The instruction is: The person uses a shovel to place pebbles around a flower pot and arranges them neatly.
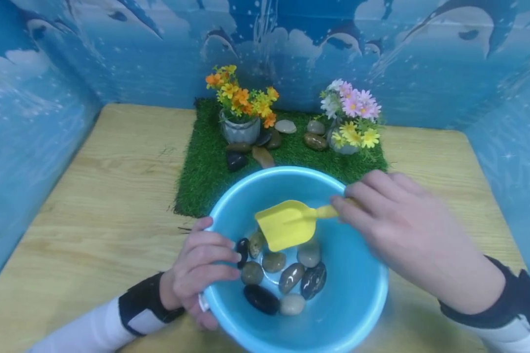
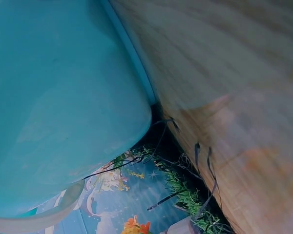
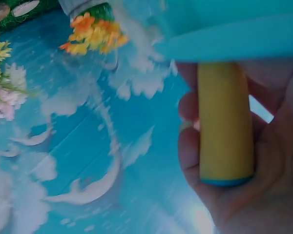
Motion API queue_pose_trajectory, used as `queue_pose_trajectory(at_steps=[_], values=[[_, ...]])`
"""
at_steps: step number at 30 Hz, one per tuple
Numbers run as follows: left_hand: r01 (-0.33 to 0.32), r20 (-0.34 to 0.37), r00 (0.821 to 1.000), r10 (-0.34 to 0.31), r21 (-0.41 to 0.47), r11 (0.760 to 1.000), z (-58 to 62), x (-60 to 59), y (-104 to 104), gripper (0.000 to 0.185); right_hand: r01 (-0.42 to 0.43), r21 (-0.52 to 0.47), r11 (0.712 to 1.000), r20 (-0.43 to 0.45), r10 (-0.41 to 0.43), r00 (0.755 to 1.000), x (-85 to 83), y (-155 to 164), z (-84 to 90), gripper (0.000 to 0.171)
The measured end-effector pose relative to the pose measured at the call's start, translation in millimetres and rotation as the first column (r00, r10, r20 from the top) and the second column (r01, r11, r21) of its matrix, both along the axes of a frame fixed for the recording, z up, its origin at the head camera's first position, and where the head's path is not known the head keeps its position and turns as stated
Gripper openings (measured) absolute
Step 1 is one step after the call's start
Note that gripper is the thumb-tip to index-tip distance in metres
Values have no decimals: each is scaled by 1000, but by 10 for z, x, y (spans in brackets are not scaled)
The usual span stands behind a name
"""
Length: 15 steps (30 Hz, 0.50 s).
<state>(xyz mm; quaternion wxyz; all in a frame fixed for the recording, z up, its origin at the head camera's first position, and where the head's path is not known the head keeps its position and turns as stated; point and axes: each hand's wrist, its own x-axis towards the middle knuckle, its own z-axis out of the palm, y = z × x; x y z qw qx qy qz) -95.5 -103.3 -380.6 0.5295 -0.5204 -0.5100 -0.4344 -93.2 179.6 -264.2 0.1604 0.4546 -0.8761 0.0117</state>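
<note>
Yellow shovel (image 1: pixel 290 226) in right hand (image 1: pixel 399 225), above stones (image 1: pixel 291 278), left hand (image 1: pixel 203 272) gripping basin (image 1: pixel 353 279)

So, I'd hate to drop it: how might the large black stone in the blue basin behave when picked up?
The large black stone looks smooth and shiny, so it may be slippery. Its rounded, elongated shape suggests it could roll or rock if nudged. Looking like solid stone, it is probably stiff and fairly heavy for its size.
</note>
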Motion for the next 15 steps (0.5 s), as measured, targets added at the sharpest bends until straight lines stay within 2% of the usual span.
queue_pose_trajectory(at_steps=[4,6,9,11,15], values=[[12,-2,1000,-12,-14,1000,-5,-11,-7,53,-18,181,983,-77,33,997,-5,-203,-10,25],[16,-9,1000,-16,-20,1000,-7,-18,-12,53,-14,247,969,-107,42,993,-20,-290,-51,25],[14,-13,1000,-14,-20,1000,-5,-20,-9,53,-21,307,951,-128,63,990,-51,-388,-132,14],[14,-16,1000,-14,-10,1000,-4,-19,3,53,-35,333,942,-109,76,991,-71,-430,-177,11],[17,-19,1000,-17,0,1000,4,-23,17,53,-73,347,935,-13,83,996,-111,-474,-235,19]])
